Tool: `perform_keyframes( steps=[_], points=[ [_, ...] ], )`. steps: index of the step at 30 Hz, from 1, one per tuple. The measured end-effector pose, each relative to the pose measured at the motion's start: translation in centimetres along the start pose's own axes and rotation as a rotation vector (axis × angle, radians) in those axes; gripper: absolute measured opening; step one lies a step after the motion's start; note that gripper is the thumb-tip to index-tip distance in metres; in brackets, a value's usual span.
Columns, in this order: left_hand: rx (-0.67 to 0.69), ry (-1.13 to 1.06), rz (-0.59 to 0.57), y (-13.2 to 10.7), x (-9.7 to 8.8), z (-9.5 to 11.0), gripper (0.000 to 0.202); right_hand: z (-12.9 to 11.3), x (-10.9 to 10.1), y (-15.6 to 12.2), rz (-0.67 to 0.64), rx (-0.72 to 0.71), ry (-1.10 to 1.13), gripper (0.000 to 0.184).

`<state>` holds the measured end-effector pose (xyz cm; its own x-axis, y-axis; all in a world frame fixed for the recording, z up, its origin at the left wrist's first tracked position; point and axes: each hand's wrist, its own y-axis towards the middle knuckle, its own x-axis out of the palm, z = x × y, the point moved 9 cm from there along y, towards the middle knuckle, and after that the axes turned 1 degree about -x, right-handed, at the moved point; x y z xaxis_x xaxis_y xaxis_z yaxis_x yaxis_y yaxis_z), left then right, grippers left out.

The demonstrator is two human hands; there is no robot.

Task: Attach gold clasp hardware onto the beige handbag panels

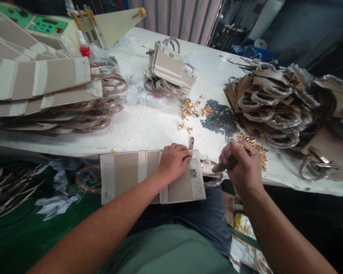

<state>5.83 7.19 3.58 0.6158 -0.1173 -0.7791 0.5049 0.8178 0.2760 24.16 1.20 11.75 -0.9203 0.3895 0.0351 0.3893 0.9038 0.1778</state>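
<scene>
A flat, opened-out beige handbag body (pixel 131 175) lies across the table's front edge and my lap, with plastic-wrapped handles (pixel 88 179) sticking out at its sides. My left hand (pixel 174 161) presses on its right half, fingers bent together over the far edge. Beside those fingertips sits a small shiny metal plate (pixel 194 156); a grey metal plate (pixel 193 173) lies nearer me on the same pale strip. A short strap tab with a metal fitting (pixel 191 142) pokes out beyond the edge. In my right hand (pixel 241 163), closed and raised to the right, is a dark rod-shaped tool (pixel 224 164).
Stacked bag bodies (pixel 60 78) fill the left, and wrapped bags (pixel 271 102) pile up on the right. Between them lie gold fittings (pixel 188 108), dark metal plates (pixel 220 118) and more gold pieces (pixel 254 146). A smaller bag stack (pixel 168 66) and a machine (pixel 50 28) stand farther back.
</scene>
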Motion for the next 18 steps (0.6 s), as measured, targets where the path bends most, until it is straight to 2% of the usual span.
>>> perform_keyframes(
  steps=[3,8,10,13,18],
  points=[
    [-0.02,-0.01,-0.016,0.4,0.0,-0.3,0.012,1.1,1.6,2.8,0.094,-0.008,0.33,0.048],
    [-0.017,-0.01,-0.007,0.6,0.0,-0.5,0.011,5.7,3.0,5.3,0.182,0.105,0.448,0.05],
    [-0.021,-0.008,-0.014,0.7,0.2,-0.6,0.01,6.6,3.0,5.4,0.185,0.121,0.449,0.051],
    [-0.018,-0.006,-0.026,0.7,0.3,-0.6,0.01,6.4,3.6,5.1,0.145,0.072,0.412,0.051],
    [-0.048,-0.027,-0.028,0.9,-0.1,-0.8,0.018,4.8,6.7,4.2,-0.059,-0.033,0.121,0.05]
  ],
)
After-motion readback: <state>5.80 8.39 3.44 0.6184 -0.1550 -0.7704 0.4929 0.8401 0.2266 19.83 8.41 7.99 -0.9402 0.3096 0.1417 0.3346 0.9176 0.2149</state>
